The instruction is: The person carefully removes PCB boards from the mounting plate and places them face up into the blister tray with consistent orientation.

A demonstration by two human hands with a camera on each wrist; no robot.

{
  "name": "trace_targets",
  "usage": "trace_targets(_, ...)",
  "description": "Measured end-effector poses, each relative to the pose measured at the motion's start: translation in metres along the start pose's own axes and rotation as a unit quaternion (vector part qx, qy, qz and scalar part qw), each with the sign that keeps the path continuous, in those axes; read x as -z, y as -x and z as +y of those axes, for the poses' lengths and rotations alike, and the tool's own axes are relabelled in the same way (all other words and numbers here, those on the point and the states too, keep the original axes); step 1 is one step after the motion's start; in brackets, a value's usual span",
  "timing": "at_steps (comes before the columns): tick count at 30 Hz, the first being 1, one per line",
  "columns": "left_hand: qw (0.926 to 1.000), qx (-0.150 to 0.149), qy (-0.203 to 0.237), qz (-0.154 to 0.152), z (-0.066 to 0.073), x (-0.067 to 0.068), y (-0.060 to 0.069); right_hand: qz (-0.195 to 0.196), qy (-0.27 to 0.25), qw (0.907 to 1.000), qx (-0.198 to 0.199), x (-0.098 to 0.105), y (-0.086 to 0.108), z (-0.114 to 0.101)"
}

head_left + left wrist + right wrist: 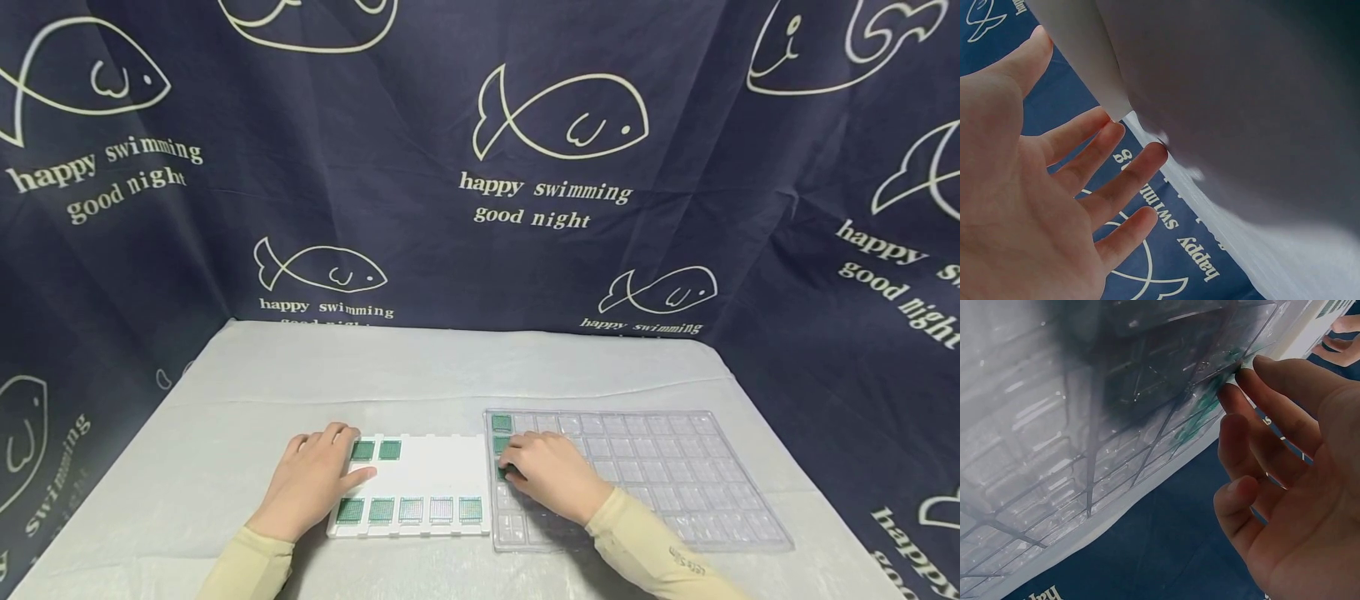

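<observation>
My left hand [315, 475] rests at the left end of a white holder [442, 467], thumb over its top. In the left wrist view the left fingers [1129, 178] are extended by its edge. Green square circuit boards [382, 510] sit in the holder: two at the back left, several along the front row. My right hand [553, 471] is over the left column of a clear compartment tray [637, 471]. Its thumb and forefinger pinch a small green circuit board [504, 472] at the third compartment, mostly covered by the fingers. Two more boards [502, 423] lie in the compartments behind it.
A white cloth covers the table [450, 367]. Dark blue curtains [420, 167] with fish drawings and lettering enclose its back and sides. The holder and the clear tray stand side by side, with a narrow gap between them.
</observation>
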State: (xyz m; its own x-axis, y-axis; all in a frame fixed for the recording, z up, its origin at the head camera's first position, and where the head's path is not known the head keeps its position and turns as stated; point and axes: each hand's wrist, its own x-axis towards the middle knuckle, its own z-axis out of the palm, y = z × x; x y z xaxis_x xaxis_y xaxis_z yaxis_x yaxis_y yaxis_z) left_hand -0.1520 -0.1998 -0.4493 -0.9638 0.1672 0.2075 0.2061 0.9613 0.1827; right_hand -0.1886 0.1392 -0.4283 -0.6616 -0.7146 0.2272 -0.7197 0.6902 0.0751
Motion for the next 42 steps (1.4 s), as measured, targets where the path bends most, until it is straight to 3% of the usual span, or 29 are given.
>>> trace_targets(19,1.0000,0.001,-0.001,0.000,0.001,0.002,0.001,0.009,0.004,0.9999,-0.014,0.003,-0.007,-0.005)
trace_targets(30,1.0000,0.000,-0.002,0.000,0.001,0.001,0.001,0.024,0.003,0.9997,-0.003,0.010,-0.039,-0.021)
trace_targets(42,1.0000,0.000,-0.007,-0.002,0.001,0.000,0.000,0.008,0.035,0.9986,0.038,0.004,-0.090,-0.048)
